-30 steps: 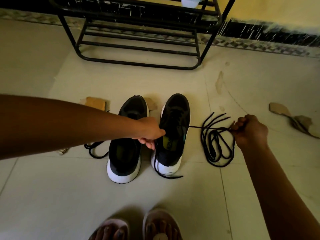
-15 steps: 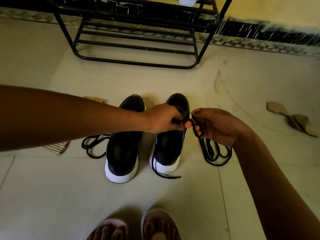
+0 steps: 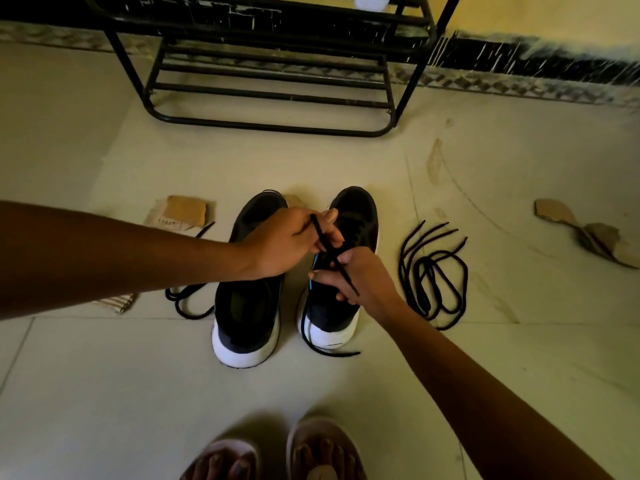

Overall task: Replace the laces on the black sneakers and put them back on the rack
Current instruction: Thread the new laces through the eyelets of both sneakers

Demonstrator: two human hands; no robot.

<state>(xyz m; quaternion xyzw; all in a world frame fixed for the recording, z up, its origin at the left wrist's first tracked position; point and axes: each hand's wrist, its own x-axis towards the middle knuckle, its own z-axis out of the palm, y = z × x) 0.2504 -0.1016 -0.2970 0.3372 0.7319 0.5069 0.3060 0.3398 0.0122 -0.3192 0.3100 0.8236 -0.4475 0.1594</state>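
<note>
Pinching lace in left hand and right hand fingers over right-side sneaker; pull taut, poke tip straight through eyelet.

Pale tiled floor. 1 brown cardboard scrap, left. Torn cardboard pieces, far right. 1 striped scrap, left. 2 sandalled feet, bottom edge. Dark patterned skirting, far wall.

Both arms reaching forward, left grip beside right grip, both curled, pinching
</note>
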